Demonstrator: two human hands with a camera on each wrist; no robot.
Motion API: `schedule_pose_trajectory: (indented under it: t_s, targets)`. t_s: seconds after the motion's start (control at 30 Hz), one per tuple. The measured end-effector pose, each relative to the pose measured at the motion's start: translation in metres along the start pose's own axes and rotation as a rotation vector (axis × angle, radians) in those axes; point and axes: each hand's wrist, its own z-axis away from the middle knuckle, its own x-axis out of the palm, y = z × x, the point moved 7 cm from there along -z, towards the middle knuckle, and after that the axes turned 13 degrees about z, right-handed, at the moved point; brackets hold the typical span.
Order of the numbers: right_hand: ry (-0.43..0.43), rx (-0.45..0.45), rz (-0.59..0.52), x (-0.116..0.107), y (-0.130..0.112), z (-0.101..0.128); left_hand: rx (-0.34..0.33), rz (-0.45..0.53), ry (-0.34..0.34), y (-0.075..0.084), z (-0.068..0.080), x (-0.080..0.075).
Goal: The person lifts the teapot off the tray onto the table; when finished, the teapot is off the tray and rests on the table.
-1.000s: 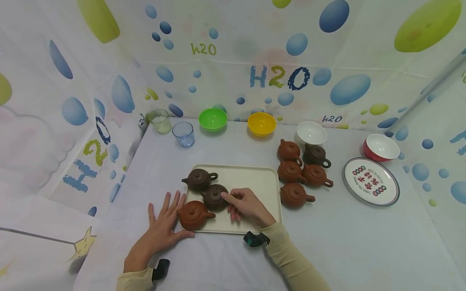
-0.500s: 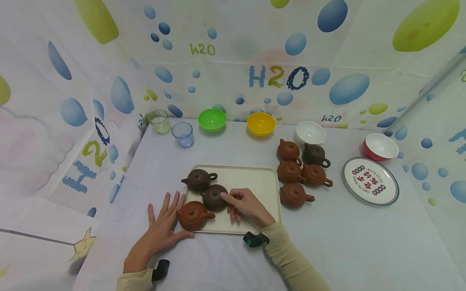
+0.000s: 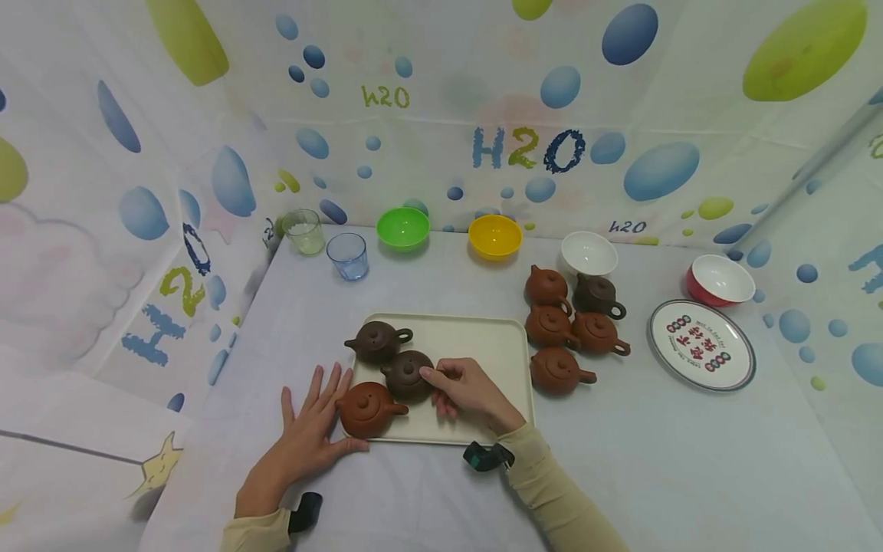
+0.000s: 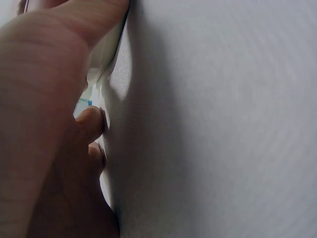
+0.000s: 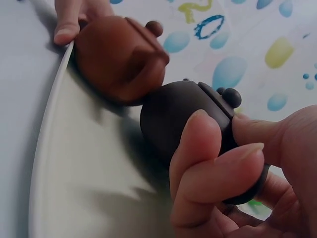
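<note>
My right hand [image 3: 476,395] holds a dark brown teapot [image 3: 405,377] by its handle, with the thumb up near the lid; curled fingers [image 5: 218,173] show beside the pot in the right wrist view. That teapot stands low over the cream tray [image 3: 479,337], between a second dark teapot [image 3: 375,343] behind it and a reddish-brown teapot [image 3: 364,414] in front. With fingers spread and straight, my left hand [image 3: 300,445] rests on the white cloth at the tray's front left corner, fingertips and thumb close around the reddish-brown teapot. The left wrist view mostly shows cloth and palm.
Right of the tray stands a cluster of several reddish-brown teapots [image 3: 557,370] and one dark teapot [image 3: 597,294]. A printed plate [image 3: 734,360] lies farther right. Along the back are a clear glass [image 3: 303,230], blue glass [image 3: 348,257], green bowl [image 3: 403,230], yellow bowl [image 3: 495,238], white bowl [image 3: 589,254] and red bowl [image 3: 705,287].
</note>
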Motion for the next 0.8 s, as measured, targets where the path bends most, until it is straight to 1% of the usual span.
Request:
schedule_pose_trajectory:
  t_s: [0.23,0.4,0.53,0.63,0.8]
  targets:
    - [0.021,-0.040,0.009,-0.006,-0.012,0.012,-0.012,-0.014,-0.008,-0.001,-0.001,0.000]
    - [0.032,-0.057,-0.002,-0.012,-0.012,0.029,-0.003,-0.013,-0.004,0.000,-0.001,0.001]
    - [0.040,-0.025,-0.020,-0.022,0.001,0.054,0.001,-0.007,-0.005,0.001,-0.002,0.002]
    - [0.053,0.004,-0.023,-0.033,0.016,0.078,-0.006,-0.002,-0.011,0.000,-0.002,0.003]
    - [0.103,0.052,-0.037,-0.050,0.044,0.118,-0.015,-0.004,-0.008,-0.002,-0.001,0.003]
